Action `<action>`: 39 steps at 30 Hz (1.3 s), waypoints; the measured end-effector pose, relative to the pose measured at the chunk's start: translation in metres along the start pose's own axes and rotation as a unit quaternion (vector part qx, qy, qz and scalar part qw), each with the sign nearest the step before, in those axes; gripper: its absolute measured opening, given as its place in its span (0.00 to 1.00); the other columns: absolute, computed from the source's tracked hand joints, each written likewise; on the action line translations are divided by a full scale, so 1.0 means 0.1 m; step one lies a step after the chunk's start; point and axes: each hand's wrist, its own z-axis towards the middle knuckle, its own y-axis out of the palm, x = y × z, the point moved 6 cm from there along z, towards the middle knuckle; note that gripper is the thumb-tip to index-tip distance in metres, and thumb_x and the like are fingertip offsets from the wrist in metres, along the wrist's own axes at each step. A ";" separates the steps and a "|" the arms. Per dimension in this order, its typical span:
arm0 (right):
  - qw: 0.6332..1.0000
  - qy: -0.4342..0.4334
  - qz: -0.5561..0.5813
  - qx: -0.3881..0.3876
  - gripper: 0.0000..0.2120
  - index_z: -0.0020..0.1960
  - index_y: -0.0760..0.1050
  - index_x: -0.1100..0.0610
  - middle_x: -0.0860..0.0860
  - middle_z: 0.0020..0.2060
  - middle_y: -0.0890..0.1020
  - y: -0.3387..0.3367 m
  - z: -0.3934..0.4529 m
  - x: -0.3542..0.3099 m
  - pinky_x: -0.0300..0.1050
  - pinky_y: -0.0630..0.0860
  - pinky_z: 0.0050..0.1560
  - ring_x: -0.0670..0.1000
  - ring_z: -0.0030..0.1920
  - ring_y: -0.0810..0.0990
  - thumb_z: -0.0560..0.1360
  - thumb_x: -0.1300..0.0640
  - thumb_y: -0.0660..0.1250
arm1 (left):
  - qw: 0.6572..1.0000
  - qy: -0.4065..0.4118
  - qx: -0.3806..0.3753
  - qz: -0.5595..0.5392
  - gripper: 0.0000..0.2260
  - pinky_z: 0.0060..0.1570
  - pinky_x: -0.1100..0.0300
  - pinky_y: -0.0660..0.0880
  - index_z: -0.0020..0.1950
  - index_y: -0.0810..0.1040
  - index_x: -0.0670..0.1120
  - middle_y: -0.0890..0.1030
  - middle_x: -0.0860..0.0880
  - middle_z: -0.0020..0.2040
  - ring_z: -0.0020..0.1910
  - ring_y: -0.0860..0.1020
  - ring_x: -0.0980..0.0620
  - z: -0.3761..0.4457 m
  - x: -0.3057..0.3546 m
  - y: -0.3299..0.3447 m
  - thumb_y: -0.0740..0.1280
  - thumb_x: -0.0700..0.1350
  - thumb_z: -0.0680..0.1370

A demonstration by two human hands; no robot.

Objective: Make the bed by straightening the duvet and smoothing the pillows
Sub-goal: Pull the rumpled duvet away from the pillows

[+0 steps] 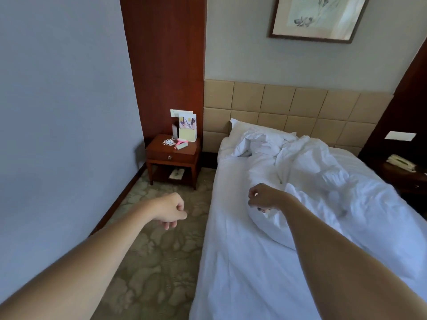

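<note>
The bed (231,262) has a white sheet along its left side. A crumpled white duvet (335,192) is bunched toward the right and the head end. A rumpled white pillow (251,137) lies against the headboard, partly under the duvet. My left hand (169,211) hangs over the carpet left of the bed, fingers loosely curled, holding nothing. My right hand (263,197) is curled just over a folded edge of the duvet. Whether its fingers pinch the fabric is hidden.
A wooden nightstand (172,155) with cards and small items stands left of the headboard (300,107). A patterned carpet strip (157,250) runs between the bed and the left wall. A dark side table with a phone (399,161) sits at the right.
</note>
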 end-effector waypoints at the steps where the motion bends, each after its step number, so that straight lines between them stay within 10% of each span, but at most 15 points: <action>1: 1.000 -0.006 0.012 -0.006 0.10 0.35 0.67 0.57 0.56 0.28 0.71 0.11 0.21 -0.16 0.40 0.65 0.30 0.53 0.29 0.69 0.71 0.66 0.64 | 1.000 -0.007 -0.005 0.008 0.10 0.30 0.62 0.73 0.41 0.71 0.45 0.85 0.45 0.40 0.30 0.79 0.52 0.10 -0.20 -0.15 0.62 0.46 0.80; 10: 0.998 -0.042 0.035 -0.018 0.10 0.35 0.69 0.56 0.50 0.28 0.72 0.48 1.52 -1.42 0.39 0.70 0.32 0.48 0.29 0.72 0.71 0.66 0.67 | 1.000 -0.014 -0.001 0.020 0.10 0.31 0.60 0.74 0.39 0.71 0.44 0.85 0.46 0.38 0.30 0.80 0.51 1.04 -1.30 -1.50 0.62 0.45 0.80; 24: 0.972 0.146 0.072 0.170 0.15 0.33 0.67 0.56 0.50 0.27 0.71 -0.08 3.49 -1.25 0.36 0.66 0.28 0.49 0.28 0.68 0.69 0.66 0.70 | 0.989 0.095 -0.092 0.065 0.10 0.32 0.60 0.76 0.41 0.74 0.44 0.86 0.45 0.40 0.30 0.80 0.52 3.89 -1.78 -2.78 0.62 0.47 0.80; 39: 0.916 0.293 0.119 0.246 0.24 0.27 0.56 0.53 0.50 0.25 0.61 -1.21 5.04 -0.59 0.42 0.59 0.33 0.52 0.33 0.65 0.71 0.64 0.68 | 0.952 0.228 -0.160 0.125 0.09 0.33 0.59 0.74 0.41 0.71 0.45 0.84 0.45 0.39 0.31 0.79 0.51 6.62 -0.58 -3.51 0.62 0.46 0.80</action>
